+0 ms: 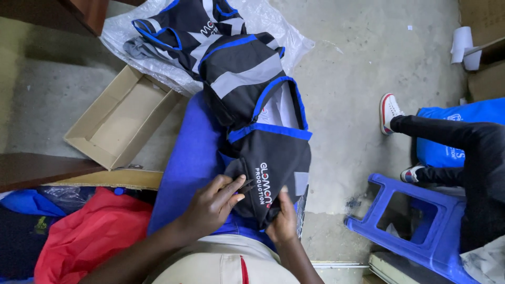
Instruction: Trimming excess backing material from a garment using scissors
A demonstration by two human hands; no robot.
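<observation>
1. At the far left lie a red cloth (87, 234) and a bit of blue cloth, and above them an open cardboard box (118, 118) stands empty on the concrete floor (363, 79).
2. The left hand (213, 202) lies on the lower left edge of the black garment (271, 168). Its fingers are curled and pinch a small dark thing at the seam; I cannot tell what that is.
3. The right hand (283, 221) grips the bottom edge of the same garment, thumb on top.
4. The garment, black with blue trim, rests on a blue board (189, 158) over the person's lap.
5. Behind it a pile of similar garments (221, 47) runs up onto a clear plastic sheet (284, 37). By my judgement, the one in the hands is only partly handled.
6. On the right, a blue plastic stool (415, 221) and another person's legs and white shoes (389, 111) stand near, so room is narrow there. The free floor is further up, at the middle and right.
</observation>
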